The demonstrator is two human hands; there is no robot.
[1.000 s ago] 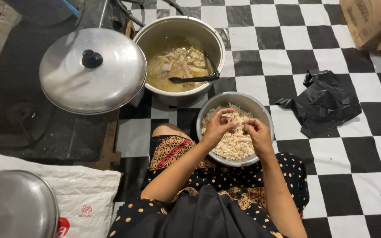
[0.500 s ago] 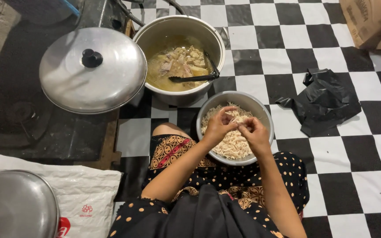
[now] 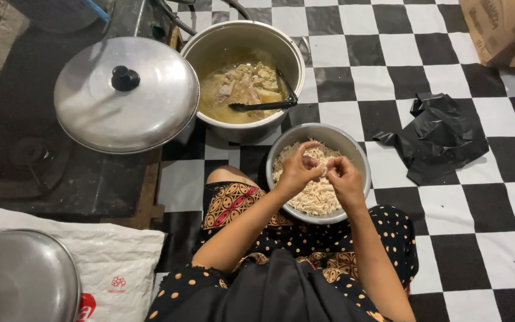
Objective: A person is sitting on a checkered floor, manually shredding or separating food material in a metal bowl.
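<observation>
Head view: a small piece of pale meat (image 3: 323, 170) was pinched between left hand (image 3: 298, 172) and right hand (image 3: 344, 179), fingers closed on it. The steel bowl (image 3: 353, 149) was already well heaped with shreds, while many chunks were left in the far pot (image 3: 210, 42).

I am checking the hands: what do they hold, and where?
Both hands pinch one small pale piece of food between fingertips, above the metal bowl; which part, unclear.

Domed lid (image 3: 125, 94) — crumpled black bag (image 3: 436, 136)

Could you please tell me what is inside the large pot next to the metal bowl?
The large pot holds pale meat pieces in yellowish broth, with a black ladle resting across it. Whatever lies below the broth's surface is hidden.
</observation>
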